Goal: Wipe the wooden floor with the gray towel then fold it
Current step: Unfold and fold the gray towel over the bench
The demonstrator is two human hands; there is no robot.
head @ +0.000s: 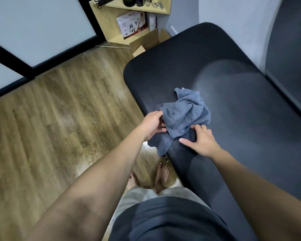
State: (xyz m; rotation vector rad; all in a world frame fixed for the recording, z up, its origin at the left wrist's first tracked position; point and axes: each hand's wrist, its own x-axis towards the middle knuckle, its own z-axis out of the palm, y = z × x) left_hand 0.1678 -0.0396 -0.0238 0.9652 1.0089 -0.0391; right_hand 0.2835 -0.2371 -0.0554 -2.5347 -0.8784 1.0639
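While the gray towel [184,117] lies crumpled on the near edge of the dark padded bench [233,94], both hands are on it. Look at the left hand [152,126]: fingers curled over the towel's left side, thumb tucked under a fold, so it has cloth pinched between them. Over to the right hand [201,139], and it's spread fairly wide, palm down, fingertips pressing on the towel's lower corner against the bench, the thumb stretched out to the left (no real grasp there, more a flat hold). One flap of the towel droops over the bench's edge, hanging above the wooden floor [59,119]. Down on that floor, just left of the person's bare feet [161,176], there's a scatter of shiny wet-looking specks [87,159]. Far back in the corner stands a light wooden shelf [109,26] with a printed box [132,23] inside it.
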